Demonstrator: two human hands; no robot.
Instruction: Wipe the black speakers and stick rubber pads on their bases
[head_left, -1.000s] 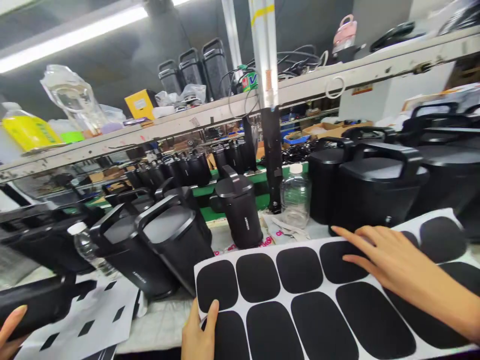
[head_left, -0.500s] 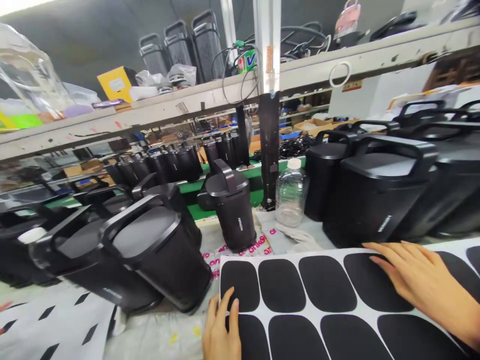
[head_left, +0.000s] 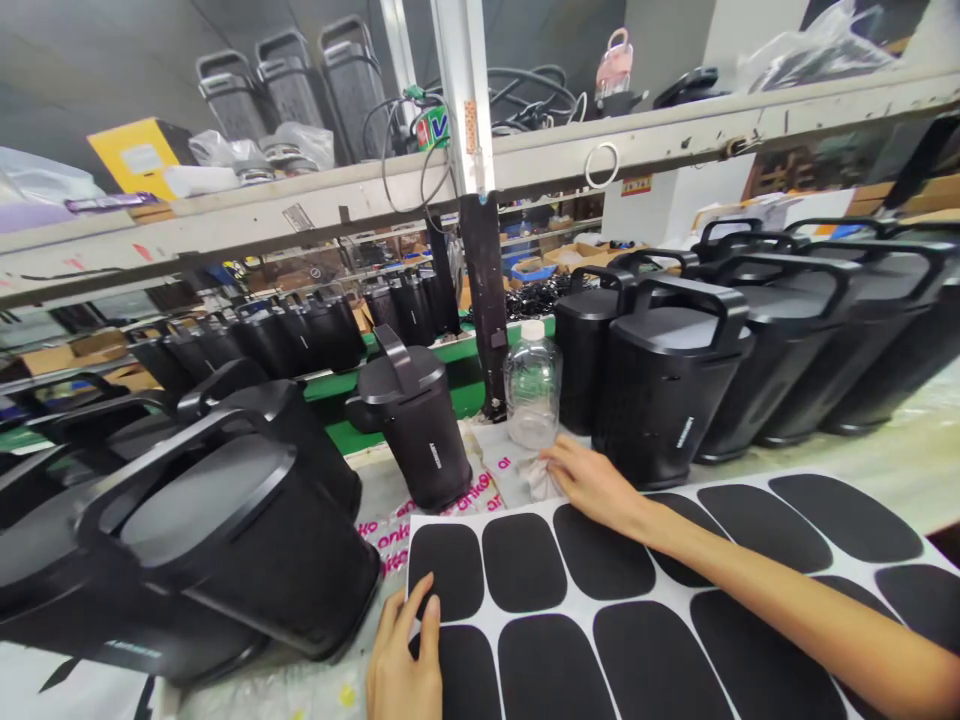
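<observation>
A white sheet (head_left: 589, 597) carrying rows of black rounded-square stickers lies in front of me. At its left edge is my left hand (head_left: 409, 655), its thumb and fingers apart and resting on the sheet. My right hand (head_left: 596, 487) stretches across the sheet, its fingers closed on a crumpled white cloth (head_left: 541, 480). Just behind the cloth stands a clear bottle (head_left: 532, 395) with a white cap. A black speaker-like unit with a handle (head_left: 420, 430) stands upright to the left of the cloth.
More black handled units crowd the left (head_left: 255, 530) and the right (head_left: 667, 390). Pink-printed plastic (head_left: 382, 545) covers part of the table. A metal post (head_left: 480, 300) rises behind, joined to a shelf (head_left: 547, 150) bearing a yellow box (head_left: 142, 155), cables and a pink bottle.
My right hand has moved left and away from me, from the sheet to the white cloth. My left hand stays at the sheet's edge. The view has turned rightward.
</observation>
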